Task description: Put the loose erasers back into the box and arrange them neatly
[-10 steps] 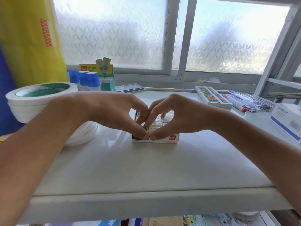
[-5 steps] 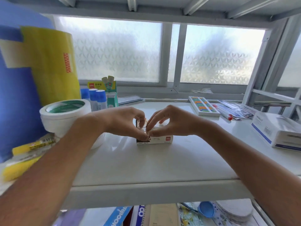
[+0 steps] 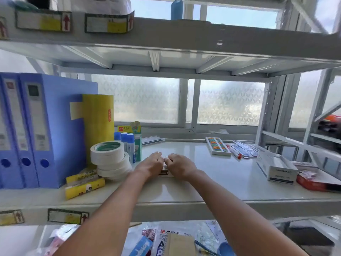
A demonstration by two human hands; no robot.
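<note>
Both hands, left (image 3: 150, 166) and right (image 3: 180, 167), cover the small white cardboard eraser box (image 3: 164, 172) on the shelf; fingers curl over it, grip unclear.

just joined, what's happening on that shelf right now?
A person has both hands on a small eraser box in the middle of a white shelf. The left hand lies over its left side and the right hand over its right, fingertips meeting above it, so most of the box and whatever is inside are hidden. No loose erasers show on the shelf. Stacked tape rolls sit just to the left.
</note>
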